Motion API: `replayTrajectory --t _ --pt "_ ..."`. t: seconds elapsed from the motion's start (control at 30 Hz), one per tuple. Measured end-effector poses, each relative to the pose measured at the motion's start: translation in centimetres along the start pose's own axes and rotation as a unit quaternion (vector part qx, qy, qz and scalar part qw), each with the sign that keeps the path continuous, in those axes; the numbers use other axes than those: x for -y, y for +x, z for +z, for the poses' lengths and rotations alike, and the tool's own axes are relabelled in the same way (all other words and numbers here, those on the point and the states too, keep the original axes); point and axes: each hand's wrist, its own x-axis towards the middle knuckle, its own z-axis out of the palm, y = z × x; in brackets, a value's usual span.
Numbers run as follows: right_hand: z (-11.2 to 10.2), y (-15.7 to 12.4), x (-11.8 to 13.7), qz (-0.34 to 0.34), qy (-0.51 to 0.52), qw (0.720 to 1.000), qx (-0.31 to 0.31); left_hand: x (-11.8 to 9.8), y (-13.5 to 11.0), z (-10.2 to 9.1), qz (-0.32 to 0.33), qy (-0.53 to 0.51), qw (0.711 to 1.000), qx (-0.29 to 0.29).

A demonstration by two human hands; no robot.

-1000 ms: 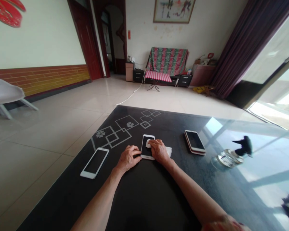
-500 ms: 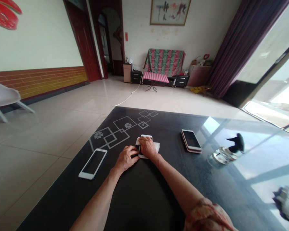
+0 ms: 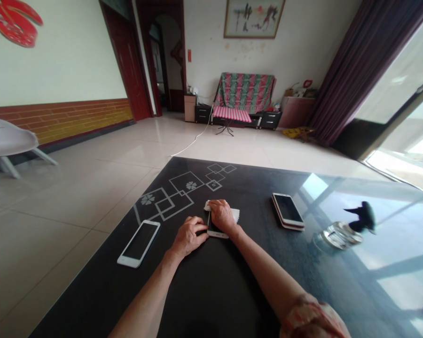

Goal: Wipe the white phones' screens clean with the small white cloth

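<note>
Just below centre frame, a white phone point(image 3: 219, 234) is steadied by the loosely spread left hand point(image 3: 189, 236); a white cloth point(image 3: 236, 215) is held on it by the bunched right hand point(image 3: 223, 217). Wiping seems unfinished; whether the lower-left phone point(image 3: 139, 244) or right-side phone point(image 3: 288, 209) is done cannot be told.

A white chair point(image 3: 9, 138) stands at left, a purple curtain point(image 3: 366, 70) hangs at right

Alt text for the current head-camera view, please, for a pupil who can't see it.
A person's right hand holds a white cloth over a phone on a dark table, the left hand at the phone's edge. Another phone lies to the left; a third phone and a spray bottle are to the right.
</note>
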Motion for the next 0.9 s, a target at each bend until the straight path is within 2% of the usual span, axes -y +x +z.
replayTrajectory --t 0.13,0.27,0.53,0.63,0.9 --pt "0.5 1.9 -0.9 0.042 -0.01 0.999 0.003 -0.1 0.0 -0.2 0.001 -0.003 1.0 0.005" --pt "0.4 2.0 -0.8 0.053 -0.016 0.998 0.005 -0.1 0.0 -0.1 0.004 0.001 1.0 0.007" --pt "-0.8 -3.1 1.7 -0.015 0.004 1.0 0.011 0.1 0.0 0.1 0.004 0.009 1.0 -0.003" --pt "-1.0 -3.7 1.9 -0.028 0.013 0.999 0.021 0.0 0.0 0.0 0.003 0.006 1.0 -0.002" --pt "0.1 0.3 -0.2 0.017 -0.002 1.0 -0.006 -0.3 0.0 -0.3 -0.006 0.004 1.0 0.013"
